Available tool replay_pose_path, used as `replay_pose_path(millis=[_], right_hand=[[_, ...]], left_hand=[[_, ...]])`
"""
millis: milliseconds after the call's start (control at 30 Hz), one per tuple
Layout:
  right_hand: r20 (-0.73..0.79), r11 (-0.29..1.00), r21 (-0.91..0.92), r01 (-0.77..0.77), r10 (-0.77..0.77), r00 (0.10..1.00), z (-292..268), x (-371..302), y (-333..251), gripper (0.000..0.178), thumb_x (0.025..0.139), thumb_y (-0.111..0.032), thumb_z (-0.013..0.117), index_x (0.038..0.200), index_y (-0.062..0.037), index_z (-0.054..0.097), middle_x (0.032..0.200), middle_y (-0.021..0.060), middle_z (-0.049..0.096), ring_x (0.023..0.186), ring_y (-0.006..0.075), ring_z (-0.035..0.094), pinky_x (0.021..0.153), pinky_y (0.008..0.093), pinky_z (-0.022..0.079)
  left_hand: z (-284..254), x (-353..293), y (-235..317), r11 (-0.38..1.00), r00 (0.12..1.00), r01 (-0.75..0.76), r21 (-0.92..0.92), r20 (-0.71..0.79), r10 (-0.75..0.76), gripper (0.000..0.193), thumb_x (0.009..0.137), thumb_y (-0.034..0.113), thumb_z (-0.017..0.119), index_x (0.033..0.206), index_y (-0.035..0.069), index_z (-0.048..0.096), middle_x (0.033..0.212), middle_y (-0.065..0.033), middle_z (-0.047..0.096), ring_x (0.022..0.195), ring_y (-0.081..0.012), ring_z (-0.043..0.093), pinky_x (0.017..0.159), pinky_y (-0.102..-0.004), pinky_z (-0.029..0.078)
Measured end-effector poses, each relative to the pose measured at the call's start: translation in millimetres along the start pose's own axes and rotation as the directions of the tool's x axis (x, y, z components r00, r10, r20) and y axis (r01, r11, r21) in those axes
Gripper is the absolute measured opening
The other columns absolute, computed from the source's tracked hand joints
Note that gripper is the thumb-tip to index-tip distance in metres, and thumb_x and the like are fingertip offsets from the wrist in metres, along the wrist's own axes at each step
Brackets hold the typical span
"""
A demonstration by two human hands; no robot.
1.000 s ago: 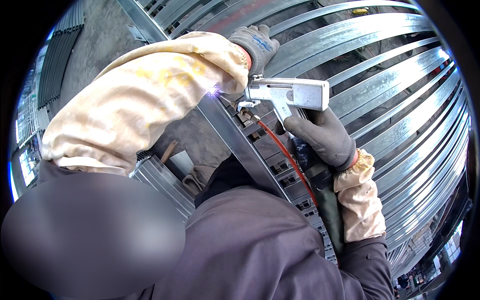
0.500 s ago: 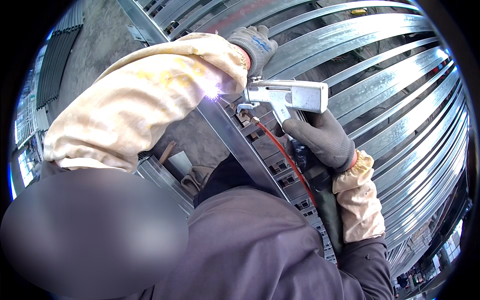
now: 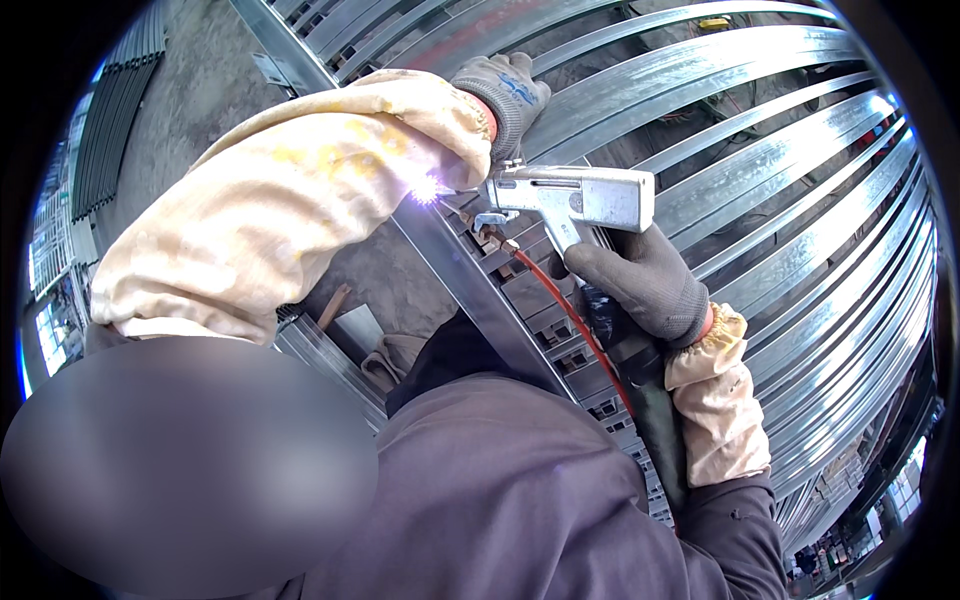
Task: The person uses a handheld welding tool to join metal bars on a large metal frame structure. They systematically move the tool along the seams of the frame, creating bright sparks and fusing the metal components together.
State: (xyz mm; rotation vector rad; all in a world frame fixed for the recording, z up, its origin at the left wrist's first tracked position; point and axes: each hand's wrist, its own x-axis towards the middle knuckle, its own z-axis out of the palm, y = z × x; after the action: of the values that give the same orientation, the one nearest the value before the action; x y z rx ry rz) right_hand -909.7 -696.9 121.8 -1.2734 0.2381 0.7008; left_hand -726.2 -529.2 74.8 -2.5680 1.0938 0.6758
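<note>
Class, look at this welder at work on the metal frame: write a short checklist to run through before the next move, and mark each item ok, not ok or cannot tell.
1. Right hand gloved and closed on the grip of the welding gun: ok.
2. Left hand gloved and resting on a galvanised steel channel above the gun: ok.
3. Left sleeve cover clear of the bright spark: not ok, the spark shows right at its edge.
4. Red hose running free below the gun, no kink visible: ok.
5. Eye protection worn: cannot tell.
</note>
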Motion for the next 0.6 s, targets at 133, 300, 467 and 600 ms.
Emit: replay_pose_path(millis=[133,300,467,600], right_hand=[[0.012,1.0,0.004,-0.003,0.003,1.0,-0.7,-0.8,0.8,0.061,0.092,-0.026,0.078,0.139,0.0056,0.054,0.125,0.0121,0.066,0.112,0.0168,0.062,0.099,0.0333,0.051],[0.016,1.0,-0.031,0.005,-0.005,1.0,-2.8,-2.4,2.4,0.061,0.093,-0.026,0.078,0.139,0.0053,0.055,0.125,0.0123,0.066,0.111,0.0171,0.062,0.099,0.0334,0.051],[0.003,1.0,-0.012,-0.001,0.001,1.0,-1.2,-5.2,3.6,0.061,0.093,-0.026,0.078,0.14,0.0053,0.054,0.127,0.0122,0.066,0.112,0.0171,0.063,0.1,0.0338,0.051],[0.006,1.0,-0.011,0.014,-0.014,1.0,-1.1,-7.7,3.4,0.061,0.093,-0.026,0.078,0.14,0.0054,0.054,0.127,0.0124,0.067,0.112,0.0172,0.063,0.1,0.0336,0.051]], left_hand=[[-1.8,-1.3,1.3,1.0,1.0,0.007,0.004,-0.005,-0.007,0.073,0.059,0.041,0.099,0.119,0.016,0.066,0.136,-0.0176,0.056,0.128,-0.0392,0.059,0.104,-0.0485,0.053],[-1.9,-0.9,1.7,1.0,1.0,0.014,-0.006,-0.002,-0.014,0.068,0.06,0.033,0.099,0.118,0.016,0.067,0.136,-0.0169,0.056,0.128,-0.0384,0.06,0.103,-0.0486,0.054],[-3.6,-3.3,2.5,0.999,1.0,0.023,-0.035,0.0,-0.023,0.068,0.06,0.031,0.098,0.118,0.016,0.066,0.136,-0.0172,0.056,0.128,-0.0387,0.06,0.103,-0.0482,0.054],[-6.6,-2.7,1.9,0.999,1.0,0.006,-0.032,0.028,-0.005,0.071,0.06,0.037,0.099,0.119,0.015,0.066,0.136,-0.0183,0.055,0.128,-0.0392,0.059,0.104,-0.0489,0.053]])
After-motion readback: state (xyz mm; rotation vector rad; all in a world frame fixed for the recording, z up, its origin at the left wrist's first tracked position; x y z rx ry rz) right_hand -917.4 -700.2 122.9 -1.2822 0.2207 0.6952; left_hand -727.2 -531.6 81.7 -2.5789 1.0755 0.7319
